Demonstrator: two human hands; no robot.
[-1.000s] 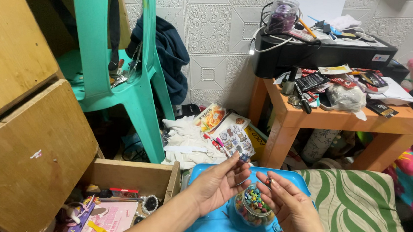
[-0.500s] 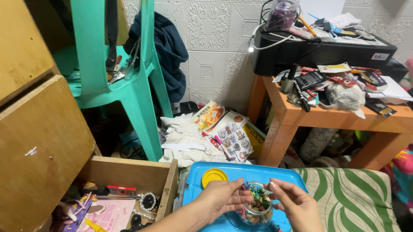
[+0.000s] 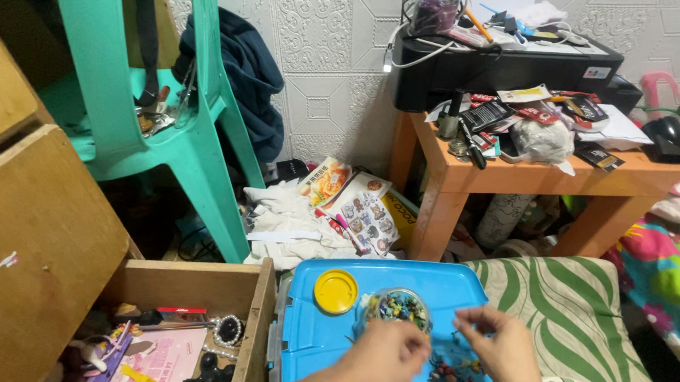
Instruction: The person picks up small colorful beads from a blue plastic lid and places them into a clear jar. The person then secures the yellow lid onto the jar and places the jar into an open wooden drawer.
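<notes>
Both hands low on blue lid (image 3: 312,347) near bead jar (image 3: 396,308); left hand (image 3: 389,355) fingers curled, right hand (image 3: 502,346) pinching, contents unclear.

Jar (image 3: 396,308) on bin lid (image 3: 311,343), cap (image 3: 336,291) left.

- Box lid (image 3: 311,343): glossy blue plastic.
- Jar (image 3: 396,308): clear, shiny, plastic or glass.
- Drawer (image 3: 194,287): matt, worn wood.
- Chair (image 3: 190,130): smooth green plastic.
- Cushion (image 3: 568,310): striped cloth.
</notes>
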